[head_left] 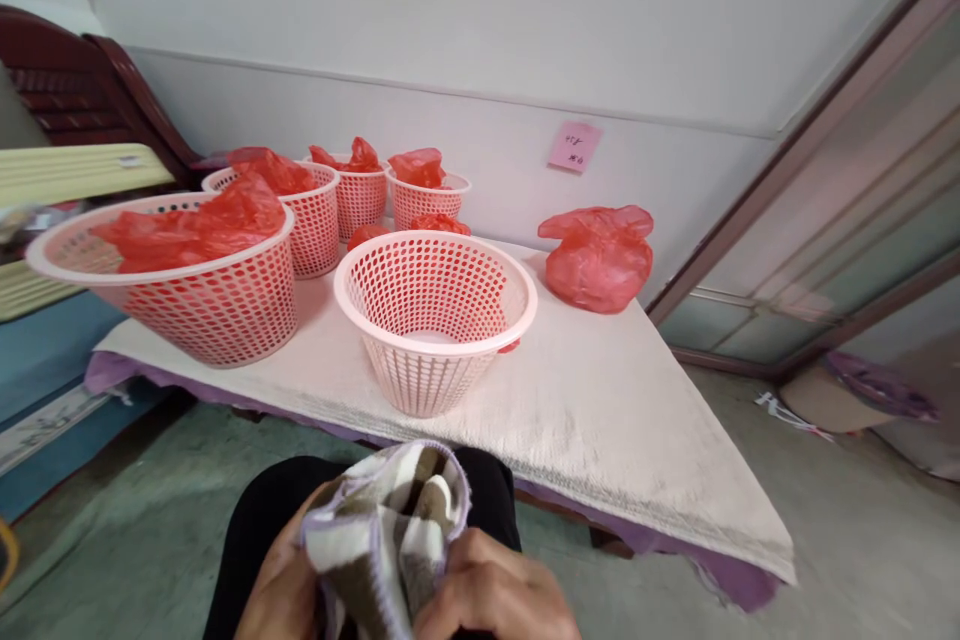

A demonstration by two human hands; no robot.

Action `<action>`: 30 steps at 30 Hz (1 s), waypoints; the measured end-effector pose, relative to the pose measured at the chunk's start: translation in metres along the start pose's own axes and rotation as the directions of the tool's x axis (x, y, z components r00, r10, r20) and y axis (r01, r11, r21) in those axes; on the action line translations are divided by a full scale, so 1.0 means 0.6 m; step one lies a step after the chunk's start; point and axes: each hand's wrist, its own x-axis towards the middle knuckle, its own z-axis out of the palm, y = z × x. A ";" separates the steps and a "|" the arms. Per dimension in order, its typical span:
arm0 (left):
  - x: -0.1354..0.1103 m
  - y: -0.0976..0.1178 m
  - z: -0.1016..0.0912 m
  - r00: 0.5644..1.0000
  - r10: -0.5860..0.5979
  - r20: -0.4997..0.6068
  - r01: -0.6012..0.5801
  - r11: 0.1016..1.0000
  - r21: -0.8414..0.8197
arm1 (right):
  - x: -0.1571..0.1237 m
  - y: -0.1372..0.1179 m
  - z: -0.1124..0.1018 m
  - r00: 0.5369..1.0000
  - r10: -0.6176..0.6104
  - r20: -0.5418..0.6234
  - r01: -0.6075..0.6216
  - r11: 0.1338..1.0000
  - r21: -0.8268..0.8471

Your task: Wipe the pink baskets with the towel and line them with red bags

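My left hand [279,588] and my right hand [491,596] are low at the bottom edge, over my lap in black trousers. Both are closed on a small striped cloth [390,520], brown and cream with a lilac hem, bunched up between them. Just beyond it an empty pink perforated basket [435,305] stands on the near part of a low table covered with a cream cloth [600,410].
Several more pink baskets hold red plastic bags: a big one [187,270] at the left, others [360,190] behind. A loose red bag [600,255] lies at the back right. A pink note [574,146] sticks on the wall. A glass door is to the right.
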 end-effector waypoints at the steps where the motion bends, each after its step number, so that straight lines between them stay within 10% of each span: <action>1: -0.001 0.001 0.004 1.000 -0.023 -0.002 0.023 1.000 -0.019 | 0.000 0.000 0.002 0.999 0.041 0.020 -0.041 0.999 0.022; 6: -0.004 0.011 0.016 0.992 -0.105 -0.076 0.098 0.991 -0.087 | -0.020 0.055 0.002 0.967 0.244 -0.068 -0.239 0.968 0.082; 13: -0.002 0.013 0.004 0.956 -0.281 0.081 0.291 0.937 -0.190 | -0.030 0.105 0.003 0.904 0.411 0.119 -0.427 0.880 0.208; 24: 0.028 -0.008 -0.016 0.924 -0.380 0.047 0.383 0.916 -0.117 | -0.011 0.113 -0.015 0.871 0.483 -0.089 -0.409 0.815 0.411; 30: 0.042 -0.022 -0.034 0.958 -0.287 0.007 0.285 0.951 -0.118 | 0.005 0.081 -0.052 0.936 0.251 -0.248 -0.225 0.966 0.129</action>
